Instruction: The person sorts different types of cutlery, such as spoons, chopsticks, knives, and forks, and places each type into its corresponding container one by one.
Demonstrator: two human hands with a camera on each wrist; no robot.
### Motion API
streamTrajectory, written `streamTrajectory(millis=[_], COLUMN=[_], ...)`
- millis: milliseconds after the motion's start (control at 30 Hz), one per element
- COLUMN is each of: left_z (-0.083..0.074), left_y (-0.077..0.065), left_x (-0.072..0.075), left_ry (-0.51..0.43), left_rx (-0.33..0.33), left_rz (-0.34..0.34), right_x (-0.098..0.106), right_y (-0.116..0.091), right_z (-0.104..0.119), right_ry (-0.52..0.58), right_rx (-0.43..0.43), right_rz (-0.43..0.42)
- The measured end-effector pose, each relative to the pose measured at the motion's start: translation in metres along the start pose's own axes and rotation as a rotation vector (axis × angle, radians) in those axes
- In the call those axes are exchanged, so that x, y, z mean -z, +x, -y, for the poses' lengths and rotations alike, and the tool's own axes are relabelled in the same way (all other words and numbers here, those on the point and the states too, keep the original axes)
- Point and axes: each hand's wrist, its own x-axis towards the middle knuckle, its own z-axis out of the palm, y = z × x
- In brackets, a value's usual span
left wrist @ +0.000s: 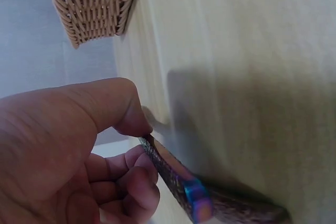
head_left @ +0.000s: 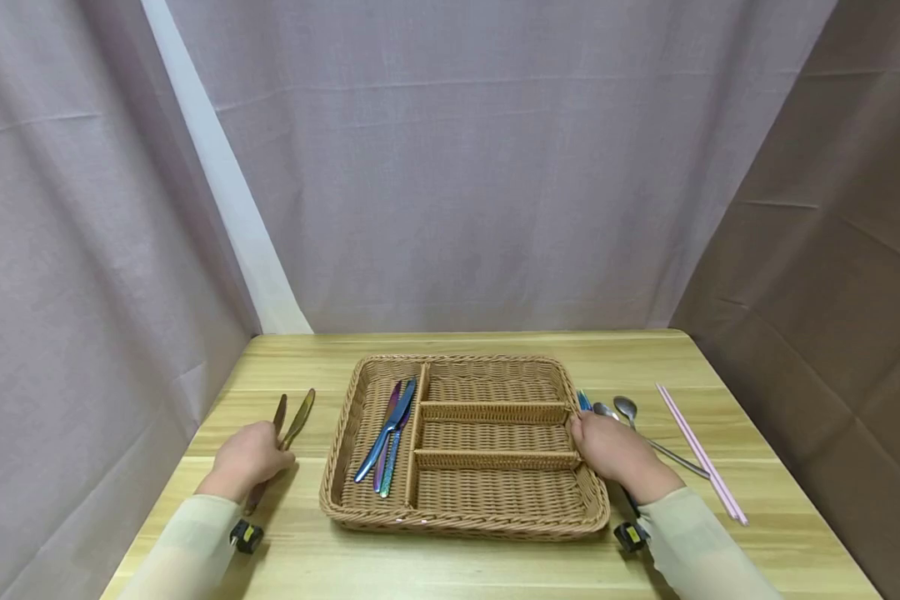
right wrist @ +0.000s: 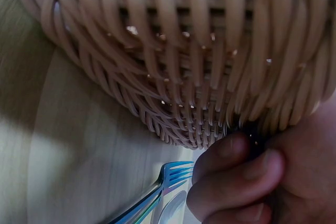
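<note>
My left hand (head_left: 249,454) pinches a table knife (left wrist: 170,177) with a dark textured handle and an iridescent band, at the left of the table. A second knife (head_left: 300,417) with a gold blade lies beside it, partly under the hand. With my right hand (head_left: 611,450) I grip the right rim of a divided wicker basket (head_left: 495,525), thumb over the rim and fingers curled below. Several iridescent knives (head_left: 390,437) lie in the basket's long left compartment. Its three right compartments show bare weave.
Blue forks (right wrist: 170,177) and spoons (head_left: 625,407) lie right of the basket, partly hidden by my right hand. Pink chopsticks (head_left: 701,454) lie further right. Grey curtains (head_left: 495,167) hang behind the wooden table (head_left: 450,575).
</note>
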Motion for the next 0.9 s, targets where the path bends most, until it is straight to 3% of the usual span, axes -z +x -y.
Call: streamTrajectory(millis=[200, 267, 400, 667, 900], left_z=[-0.002, 0.006, 0.004, -0.028, -0.042], left_y=[0.002, 0.008, 0.01, 0.001, 0.004], left_x=[0.007, 0.003, 0.004, 0.023, 0.033], left_ry=[-0.029, -0.034, -0.06, -0.064, -0.08], left_rx=[-0.024, -0.056, -0.066, -0.097, -0.132], left_rz=[-0.002, -0.021, -0.025, -0.034, -0.036], right_x=[0.001, 0.001, 0.001, 0.001, 0.001], right_y=[0.0, 0.0, 0.0, 0.0, 0.0], right_z=[0.001, 0.001, 0.001, 0.002, 0.002], right_ry=[0.002, 0.003, 0.0, -0.001, -0.003], right_rx=[0.008, 0.006, 0.006, -0.001, -0.005], right_rz=[-0.015, -0.011, -0.008, 0.0, 0.01])
